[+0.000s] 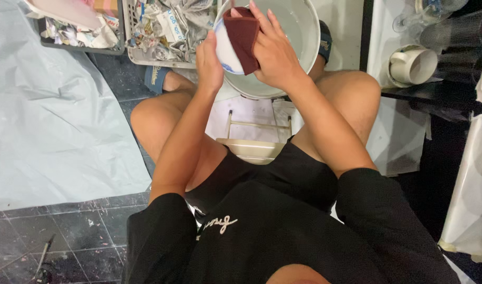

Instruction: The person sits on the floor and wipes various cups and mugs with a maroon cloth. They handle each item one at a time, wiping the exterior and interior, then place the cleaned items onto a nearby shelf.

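Black shorts and shirt fill the foreground above a dark tiled floor with pale plastic sheeting. Over a white basin, the left hand grips a small bowl; the right hand presses a maroon cloth against it.

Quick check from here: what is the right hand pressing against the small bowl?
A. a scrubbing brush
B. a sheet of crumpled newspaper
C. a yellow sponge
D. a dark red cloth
D: the right hand presses a dark red cloth onto the small white bowl, which the left hand holds over a large white basin.
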